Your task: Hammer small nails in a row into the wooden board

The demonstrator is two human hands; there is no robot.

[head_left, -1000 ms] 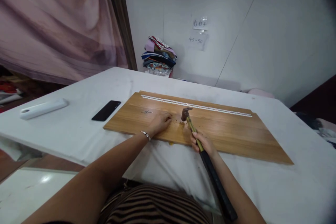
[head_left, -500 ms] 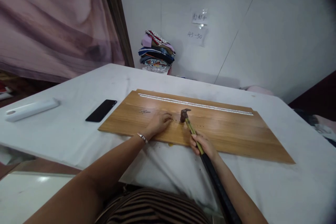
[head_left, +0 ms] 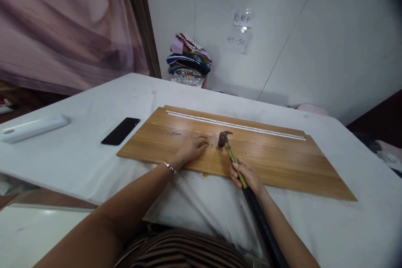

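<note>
A wooden board (head_left: 276,163) lies across the table. My left hand (head_left: 192,147) rests on its left half, thumb and fingertips pinched together on a small nail, mostly hidden by the fingers. My right hand (head_left: 246,175) grips the yellow and black handle of a claw hammer (head_left: 230,153). The rusty brown hammer head is just above the board, to the right of my left fingertips. A line of several small nail heads runs along the board on both sides of the hammer head. Beyond my left wrist lies a small pile of loose nails (head_left: 173,133).
Two white measuring strips (head_left: 235,124) run along the board's far edge. A black phone (head_left: 121,131) and a white plastic object (head_left: 34,128) lie on the white-covered table (head_left: 125,92) to the left. Folded clothes (head_left: 189,60) are stacked against the wall.
The view has shifted slightly. Both hands keep nearly the same place over the board, with the hammer head still close to my left fingertips.
</note>
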